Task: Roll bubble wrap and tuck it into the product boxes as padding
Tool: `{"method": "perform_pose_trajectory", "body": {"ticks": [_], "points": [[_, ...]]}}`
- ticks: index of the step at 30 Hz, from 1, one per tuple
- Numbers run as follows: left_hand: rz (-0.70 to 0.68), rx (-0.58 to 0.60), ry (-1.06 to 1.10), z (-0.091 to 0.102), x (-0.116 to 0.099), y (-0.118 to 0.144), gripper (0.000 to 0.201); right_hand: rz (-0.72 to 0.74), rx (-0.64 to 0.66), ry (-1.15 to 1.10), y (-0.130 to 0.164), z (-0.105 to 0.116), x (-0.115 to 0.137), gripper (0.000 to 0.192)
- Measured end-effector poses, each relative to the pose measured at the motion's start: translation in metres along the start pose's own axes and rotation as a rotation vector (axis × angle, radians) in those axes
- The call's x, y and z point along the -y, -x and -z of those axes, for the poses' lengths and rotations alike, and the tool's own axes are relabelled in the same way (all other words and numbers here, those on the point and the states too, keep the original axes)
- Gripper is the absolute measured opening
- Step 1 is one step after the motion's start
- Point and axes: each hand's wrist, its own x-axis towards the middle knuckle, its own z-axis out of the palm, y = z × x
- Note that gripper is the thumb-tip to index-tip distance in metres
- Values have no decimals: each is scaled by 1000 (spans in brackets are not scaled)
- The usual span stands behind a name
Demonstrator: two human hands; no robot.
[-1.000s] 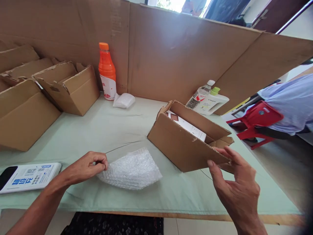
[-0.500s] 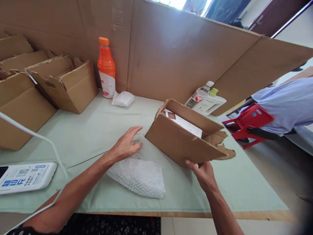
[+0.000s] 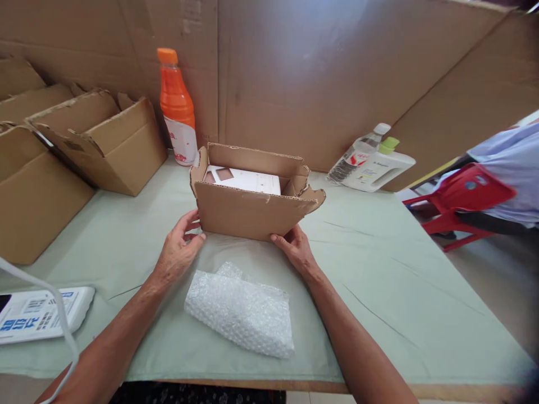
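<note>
An open cardboard box [image 3: 240, 216] with torn flaps is in front of me, with a white carton [image 3: 248, 180] with brown squares inside it. My right hand [image 3: 297, 249] grips the box's lower right edge, thumb in front and fingers partly hidden beneath. My left hand [image 3: 179, 247] is curled at the lower left corner, its thumb and fingertips against the cardboard. Between my forearms, nearer to me, a piece of bubble wrap [image 3: 240, 314] lies on the pale green tabletop.
More open cardboard boxes [image 3: 122, 146] stand at the left. An orange bottle [image 3: 179, 112], a clear bottle [image 3: 357, 154] and a white jug [image 3: 383, 171] stand along the cardboard wall [image 3: 269, 84]. A white cable [image 3: 54, 292] crosses a white package [image 3: 42, 314]. A person sits on a red chair [image 3: 475, 191].
The box has moved left and turned to lie more squarely before me, my right hand moving with it. My left hand has come to its left corner. The camera view has shifted.
</note>
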Motion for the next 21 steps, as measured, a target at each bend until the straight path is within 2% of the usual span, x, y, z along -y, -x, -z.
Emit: {"method": "perform_pose_trajectory", "body": {"ticks": [3, 13, 21], "points": [[19, -55, 8, 2, 5, -2, 58, 7, 2, 15, 1, -5, -7, 49], [40, -133, 28, -3, 6, -2, 40, -59, -22, -20, -1, 2, -18, 48], [15, -140, 23, -5, 18, -5, 37, 25, -4, 78, 1, -3, -15, 45]]}}
